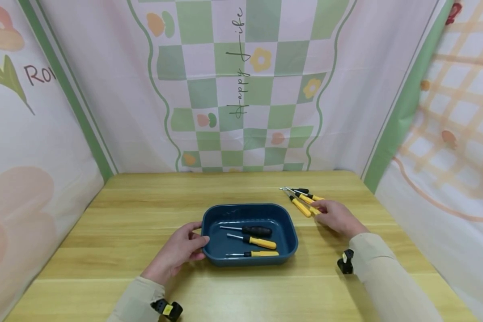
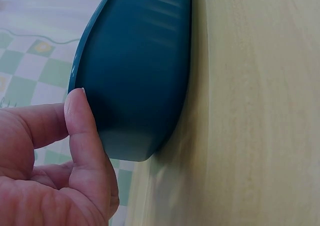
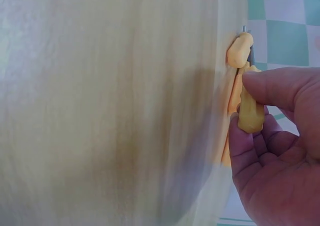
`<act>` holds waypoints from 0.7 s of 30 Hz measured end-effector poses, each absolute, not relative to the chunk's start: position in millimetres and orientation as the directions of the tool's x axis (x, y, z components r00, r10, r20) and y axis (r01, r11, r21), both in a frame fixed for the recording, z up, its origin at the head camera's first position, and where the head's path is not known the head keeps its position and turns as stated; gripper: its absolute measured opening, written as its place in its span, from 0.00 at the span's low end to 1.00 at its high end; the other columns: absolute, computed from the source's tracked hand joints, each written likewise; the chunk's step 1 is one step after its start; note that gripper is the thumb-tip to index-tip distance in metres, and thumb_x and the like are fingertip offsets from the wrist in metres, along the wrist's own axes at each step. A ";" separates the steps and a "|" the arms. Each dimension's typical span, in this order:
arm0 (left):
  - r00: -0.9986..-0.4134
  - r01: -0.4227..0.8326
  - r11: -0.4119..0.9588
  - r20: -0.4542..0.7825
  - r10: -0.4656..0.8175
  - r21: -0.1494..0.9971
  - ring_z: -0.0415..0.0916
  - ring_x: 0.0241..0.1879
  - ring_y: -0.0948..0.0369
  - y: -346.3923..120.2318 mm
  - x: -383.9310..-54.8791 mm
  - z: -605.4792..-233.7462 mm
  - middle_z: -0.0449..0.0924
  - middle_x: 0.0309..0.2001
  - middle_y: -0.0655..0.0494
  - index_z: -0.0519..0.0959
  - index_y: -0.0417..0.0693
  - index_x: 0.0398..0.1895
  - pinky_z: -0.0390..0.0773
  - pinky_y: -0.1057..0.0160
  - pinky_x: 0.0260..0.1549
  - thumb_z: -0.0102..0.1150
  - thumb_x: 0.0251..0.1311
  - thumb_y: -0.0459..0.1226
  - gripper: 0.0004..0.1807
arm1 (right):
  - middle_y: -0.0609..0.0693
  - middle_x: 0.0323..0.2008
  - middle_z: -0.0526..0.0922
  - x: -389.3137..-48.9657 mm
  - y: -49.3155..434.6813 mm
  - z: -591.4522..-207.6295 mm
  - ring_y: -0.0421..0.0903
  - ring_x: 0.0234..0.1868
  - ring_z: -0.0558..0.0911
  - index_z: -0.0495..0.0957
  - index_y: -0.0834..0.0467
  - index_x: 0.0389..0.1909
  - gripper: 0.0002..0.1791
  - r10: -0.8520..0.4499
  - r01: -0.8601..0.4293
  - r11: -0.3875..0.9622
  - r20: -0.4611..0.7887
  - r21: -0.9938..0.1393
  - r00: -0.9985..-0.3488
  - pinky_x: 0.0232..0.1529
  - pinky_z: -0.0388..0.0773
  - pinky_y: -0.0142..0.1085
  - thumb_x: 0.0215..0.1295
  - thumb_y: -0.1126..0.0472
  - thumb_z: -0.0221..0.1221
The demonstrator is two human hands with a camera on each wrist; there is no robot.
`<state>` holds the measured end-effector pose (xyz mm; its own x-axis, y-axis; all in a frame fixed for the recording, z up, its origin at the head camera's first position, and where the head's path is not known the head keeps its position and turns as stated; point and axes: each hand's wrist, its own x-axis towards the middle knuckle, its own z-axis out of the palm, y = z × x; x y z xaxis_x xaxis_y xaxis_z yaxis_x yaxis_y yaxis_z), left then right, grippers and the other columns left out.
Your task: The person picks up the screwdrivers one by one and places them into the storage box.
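A dark blue rectangular tray [image 1: 247, 261] stands on the table, and my left hand [image 1: 181, 246] pinches its left rim between thumb and fingers. In the left wrist view the thumb [image 2: 82, 121] lies against the tray's outer wall [image 2: 135, 66]. Inside the tray lie a black-handled screwdriver [image 1: 257, 230] and two yellow-handled screwdrivers, one in the middle [image 1: 261, 243] and one near the front wall [image 1: 264, 253]. To the right of the tray, my right hand [image 1: 338, 218] pinches the yellow handle of a screwdriver [image 3: 251, 106] at the edge of a small pile.
The pile at the back right holds more yellow-handled screwdrivers [image 1: 300, 207] and a black-handled one [image 1: 302, 191], their shafts crossing. The wood-grain table [image 1: 153, 197] ends at a patterned curtain [image 1: 245, 134] behind, with more cloth at both sides.
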<state>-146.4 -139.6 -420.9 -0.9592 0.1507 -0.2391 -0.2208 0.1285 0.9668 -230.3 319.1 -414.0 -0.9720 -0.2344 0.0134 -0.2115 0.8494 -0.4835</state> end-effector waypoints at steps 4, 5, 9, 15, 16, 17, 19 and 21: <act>-0.959 -0.220 0.127 -0.238 0.153 0.967 0.79 0.32 0.56 -140.0 -146.8 -421.4 0.75 0.44 0.44 0.68 0.41 0.75 0.87 0.65 0.32 0.62 0.72 0.34 0.30 | 0.67 0.53 0.83 -231.7 318.7 -414.0 0.57 0.49 0.80 0.76 0.68 0.65 0.25 -0.230 -0.209 0.850 0.015 -0.483 -0.973 0.55 0.80 0.58 0.69 0.64 0.60; -0.959 -0.220 0.127 -0.238 0.154 0.967 0.79 0.32 0.56 -140.1 -146.9 -421.5 0.75 0.44 0.44 0.68 0.41 0.75 0.87 0.65 0.32 0.62 0.72 0.34 0.30 | 0.67 0.53 0.82 -231.9 318.4 -413.6 0.56 0.49 0.80 0.76 0.68 0.66 0.25 -0.227 -0.205 0.849 0.014 -0.487 -0.974 0.55 0.80 0.57 0.69 0.64 0.60; -0.959 -0.218 0.128 -0.236 0.157 0.968 0.79 0.32 0.56 -140.4 -146.7 -421.5 0.75 0.45 0.44 0.67 0.41 0.75 0.87 0.65 0.32 0.62 0.72 0.34 0.30 | 0.67 0.54 0.82 -231.4 317.2 -410.6 0.56 0.50 0.79 0.75 0.67 0.67 0.26 -0.214 -0.187 0.841 0.006 -0.508 -0.977 0.55 0.79 0.55 0.69 0.64 0.59; -0.958 -0.219 0.128 -0.238 0.159 0.967 0.79 0.32 0.56 -140.4 -147.1 -421.5 0.75 0.45 0.44 0.68 0.41 0.75 0.87 0.65 0.32 0.62 0.72 0.34 0.30 | 0.69 0.60 0.79 -231.0 311.8 -404.5 0.61 0.59 0.79 0.73 0.65 0.70 0.26 -0.199 -0.169 0.821 0.004 -0.545 -0.980 0.61 0.77 0.60 0.74 0.63 0.57; -0.958 -0.219 0.127 -0.238 0.159 0.967 0.79 0.32 0.56 -140.4 -147.2 -421.5 0.74 0.44 0.44 0.68 0.41 0.75 0.87 0.65 0.32 0.62 0.72 0.34 0.30 | 0.69 0.61 0.79 -230.9 310.5 -403.3 0.63 0.60 0.79 0.73 0.65 0.70 0.26 -0.201 -0.173 0.815 0.011 -0.553 -0.980 0.62 0.76 0.60 0.74 0.63 0.57; -0.958 -0.219 0.126 -0.238 0.159 0.967 0.79 0.32 0.56 -140.3 -147.4 -421.4 0.74 0.44 0.44 0.68 0.41 0.75 0.87 0.65 0.32 0.62 0.72 0.34 0.30 | 0.69 0.62 0.79 -230.7 309.2 -402.2 0.63 0.61 0.79 0.73 0.65 0.70 0.26 -0.205 -0.179 0.811 0.017 -0.557 -0.979 0.63 0.76 0.61 0.74 0.63 0.57; -0.958 -0.219 0.127 -0.238 0.159 0.967 0.79 0.32 0.56 -140.3 -147.5 -421.4 0.75 0.44 0.44 0.68 0.41 0.75 0.87 0.65 0.32 0.61 0.72 0.33 0.29 | 0.70 0.62 0.79 -230.3 306.8 -399.4 0.64 0.61 0.79 0.73 0.65 0.70 0.25 -0.218 -0.202 0.804 0.038 -0.559 -0.975 0.63 0.77 0.61 0.75 0.63 0.57; -0.958 -0.219 0.129 -0.238 0.158 0.967 0.79 0.32 0.56 -140.3 -147.5 -421.4 0.75 0.44 0.44 0.68 0.41 0.75 0.87 0.65 0.32 0.61 0.73 0.33 0.29 | 0.69 0.61 0.80 -230.2 304.6 -397.1 0.64 0.60 0.80 0.73 0.66 0.70 0.25 -0.232 -0.224 0.795 0.058 -0.563 -0.971 0.62 0.78 0.60 0.75 0.64 0.58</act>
<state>-147.5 -140.3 -421.4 -0.9585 0.1577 -0.2377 -0.2187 0.1290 0.9672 -230.2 304.6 -397.1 -0.9710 -0.2320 0.0582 -0.2238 0.7953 -0.5634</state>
